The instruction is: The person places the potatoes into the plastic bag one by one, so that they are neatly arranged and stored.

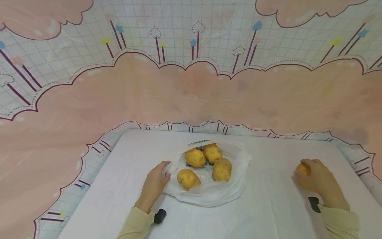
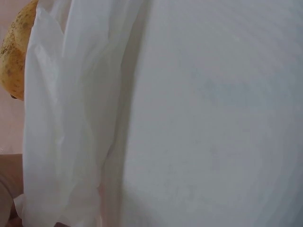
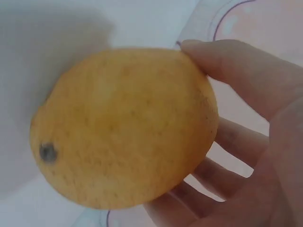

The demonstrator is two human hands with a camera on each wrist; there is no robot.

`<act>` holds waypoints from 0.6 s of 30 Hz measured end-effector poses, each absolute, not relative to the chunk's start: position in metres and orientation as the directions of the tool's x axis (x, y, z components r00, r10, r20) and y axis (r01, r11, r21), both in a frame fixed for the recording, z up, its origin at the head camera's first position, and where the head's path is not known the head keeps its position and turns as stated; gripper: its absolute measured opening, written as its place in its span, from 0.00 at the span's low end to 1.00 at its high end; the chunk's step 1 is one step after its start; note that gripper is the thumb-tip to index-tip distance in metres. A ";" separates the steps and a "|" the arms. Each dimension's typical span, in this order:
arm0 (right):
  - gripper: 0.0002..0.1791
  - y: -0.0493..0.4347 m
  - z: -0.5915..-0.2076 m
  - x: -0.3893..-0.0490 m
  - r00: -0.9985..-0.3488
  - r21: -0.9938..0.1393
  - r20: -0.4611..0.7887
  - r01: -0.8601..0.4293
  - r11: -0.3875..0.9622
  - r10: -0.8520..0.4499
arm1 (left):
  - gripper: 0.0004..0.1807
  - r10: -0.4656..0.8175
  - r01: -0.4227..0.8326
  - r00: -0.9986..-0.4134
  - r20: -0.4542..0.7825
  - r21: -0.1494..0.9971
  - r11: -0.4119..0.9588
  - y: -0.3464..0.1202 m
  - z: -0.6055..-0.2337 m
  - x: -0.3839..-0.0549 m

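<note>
A thin white plastic bag lies spread on the table with several yellow potatoes on it. At its left edge, my left hand pinches the plastic between thumb and fingers. The left wrist view shows the bag's folded side, with part of a speckled potato beyond it; most of that hand is hidden there. Far to the right, my right hand grips another yellow potato, thumb on one side and fingers on the other. A dark spot marks one end of this potato.
The white table reaches back to a patterned pink and white curtain, which also drapes along both sides. Each wrist carries a small black device.
</note>
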State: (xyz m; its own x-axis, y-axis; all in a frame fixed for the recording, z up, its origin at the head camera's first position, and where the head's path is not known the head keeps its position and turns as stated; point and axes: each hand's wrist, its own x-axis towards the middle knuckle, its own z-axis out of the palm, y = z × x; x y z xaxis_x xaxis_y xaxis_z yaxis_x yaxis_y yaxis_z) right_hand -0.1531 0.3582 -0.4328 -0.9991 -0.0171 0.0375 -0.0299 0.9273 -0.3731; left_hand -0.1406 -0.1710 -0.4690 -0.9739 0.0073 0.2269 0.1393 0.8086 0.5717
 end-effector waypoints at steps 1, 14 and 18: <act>0.30 0.355 -0.432 -0.154 -0.999 -0.379 0.032 -0.022 0.925 -0.011 | 0.24 0.009 0.141 -0.974 0.228 0.570 0.809 -0.171 -0.469 -0.141; 0.30 0.317 -0.418 -0.153 -0.983 -0.432 0.157 -0.153 0.889 -0.093 | 0.24 0.012 0.146 -0.973 0.229 0.576 0.804 -0.170 -0.468 -0.141; 0.30 0.305 -0.413 -0.154 -0.972 -0.448 0.204 -0.198 0.872 -0.116 | 0.25 0.011 0.143 -0.973 0.228 0.570 0.809 -0.170 -0.468 -0.141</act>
